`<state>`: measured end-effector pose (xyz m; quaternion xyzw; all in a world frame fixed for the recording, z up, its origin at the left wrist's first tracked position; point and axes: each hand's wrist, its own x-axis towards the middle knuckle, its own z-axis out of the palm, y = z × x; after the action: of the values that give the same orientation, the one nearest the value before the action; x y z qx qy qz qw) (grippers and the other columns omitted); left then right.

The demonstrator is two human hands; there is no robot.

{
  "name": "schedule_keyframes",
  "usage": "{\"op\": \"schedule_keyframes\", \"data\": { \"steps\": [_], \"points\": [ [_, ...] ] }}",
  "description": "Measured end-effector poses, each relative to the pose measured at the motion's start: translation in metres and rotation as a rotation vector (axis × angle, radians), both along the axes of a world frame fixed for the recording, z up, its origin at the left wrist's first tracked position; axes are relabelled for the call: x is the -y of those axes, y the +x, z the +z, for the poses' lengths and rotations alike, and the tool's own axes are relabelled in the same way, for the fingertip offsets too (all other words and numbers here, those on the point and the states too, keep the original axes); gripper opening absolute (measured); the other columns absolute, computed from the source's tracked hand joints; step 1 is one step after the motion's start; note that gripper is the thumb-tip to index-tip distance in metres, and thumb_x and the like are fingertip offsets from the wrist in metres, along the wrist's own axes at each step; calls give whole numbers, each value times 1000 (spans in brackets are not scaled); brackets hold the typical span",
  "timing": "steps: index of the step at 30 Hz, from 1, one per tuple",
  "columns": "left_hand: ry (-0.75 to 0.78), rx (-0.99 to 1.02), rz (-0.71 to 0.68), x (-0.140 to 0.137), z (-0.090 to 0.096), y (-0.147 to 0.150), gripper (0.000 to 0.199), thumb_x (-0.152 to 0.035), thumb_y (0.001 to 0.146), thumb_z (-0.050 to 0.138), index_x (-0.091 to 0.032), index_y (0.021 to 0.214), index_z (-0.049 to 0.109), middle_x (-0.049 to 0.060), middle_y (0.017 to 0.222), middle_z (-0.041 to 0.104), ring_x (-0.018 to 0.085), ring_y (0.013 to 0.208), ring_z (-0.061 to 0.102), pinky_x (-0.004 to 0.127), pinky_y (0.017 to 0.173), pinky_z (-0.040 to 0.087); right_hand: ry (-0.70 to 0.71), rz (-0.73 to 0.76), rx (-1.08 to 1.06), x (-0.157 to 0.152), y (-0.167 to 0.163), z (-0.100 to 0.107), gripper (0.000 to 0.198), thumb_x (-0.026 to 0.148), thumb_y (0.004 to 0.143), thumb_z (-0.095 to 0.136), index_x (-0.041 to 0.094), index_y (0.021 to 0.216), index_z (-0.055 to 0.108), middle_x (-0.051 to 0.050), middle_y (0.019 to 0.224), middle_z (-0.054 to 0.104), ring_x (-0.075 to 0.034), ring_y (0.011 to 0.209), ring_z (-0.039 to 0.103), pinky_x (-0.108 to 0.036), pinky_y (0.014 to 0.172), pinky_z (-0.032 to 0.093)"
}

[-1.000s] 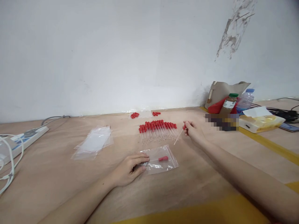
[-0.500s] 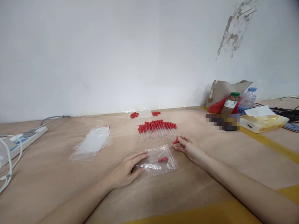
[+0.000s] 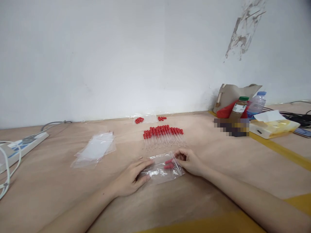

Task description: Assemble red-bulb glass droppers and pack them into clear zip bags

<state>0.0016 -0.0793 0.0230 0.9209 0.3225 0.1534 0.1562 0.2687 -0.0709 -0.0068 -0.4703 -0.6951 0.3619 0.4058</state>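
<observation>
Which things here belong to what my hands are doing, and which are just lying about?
Seems part of it:
zip bag, left hand on it, right hand at its edge
two red-bulbed droppers inside
row of droppers
stacked clear bags, likely

Seemingly just lying about:
power strip
green-capped bottle
blue-capped bottle
beige bag
yellow packet
black cables

A makeshift indoor workspace is filling a brown-covered surface [image 3: 218, 194]: red-bulbed droppers [image 3: 164, 134] are lying mid-scene, a power strip [image 3: 30, 145] is lying left, a white wall [image 3: 109, 58] is peeling far right, and a tote bag [image 3: 233, 92] and drink bottle [image 3: 238, 108] are sitting below.
</observation>
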Motion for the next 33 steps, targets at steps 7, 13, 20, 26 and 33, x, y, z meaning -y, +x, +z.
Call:
{"op": "schedule_keyframes", "data": {
  "steps": [7, 13, 20, 26, 33],
  "points": [
    [-2, -1, -45, -3, -2, 0, 38, -30, 88, 41, -26, 125, 43, 3, 131, 43, 20, 122, 36, 42, 103, 27, -55, 77, -134, -1, 0, 0, 20, 35, 72, 56, 17, 81, 53, -2, 74, 60, -12, 67, 54, -24, 61, 41],
    [3, 95, -43, -3, -2, -1, 34, -26, 90, 38, -26, 122, 47, 2, 127, 48, 19, 121, 38, 41, 104, 28, 8, -137, -187, -10, 7, -6, 22, 35, 68, 59, 15, 75, 54, 0, 68, 56, -11, 62, 52, -24, 59, 42],
    [-18, 107, -58, -1, -3, 0, 33, -25, 88, 41, -26, 120, 50, 2, 121, 53, 19, 115, 45, 37, 97, 38, -56, -619, 40, -62, 37, -1, 16, 27, 66, 56, 15, 77, 57, -2, 66, 61, -12, 58, 55, -21, 53, 41],
    [-26, 92, -37, -1, -4, -1, 32, -23, 88, 41, -27, 118, 51, 1, 119, 55, 18, 113, 46, 35, 97, 37, -130, -761, 195, -122, 57, 15, 17, 20, 58, 62, 14, 73, 61, -8, 72, 63, -17, 69, 58, -22, 56, 39],
    [-35, 89, -32, -1, -4, -1, 34, -21, 87, 42, -26, 120, 49, 1, 120, 55, 17, 114, 46, 34, 98, 36, -241, -743, 216, -148, 54, 12, 7, 20, 56, 64, 15, 60, 61, -4, 53, 57, -14, 50, 53, -22, 46, 34]
  ]
}}
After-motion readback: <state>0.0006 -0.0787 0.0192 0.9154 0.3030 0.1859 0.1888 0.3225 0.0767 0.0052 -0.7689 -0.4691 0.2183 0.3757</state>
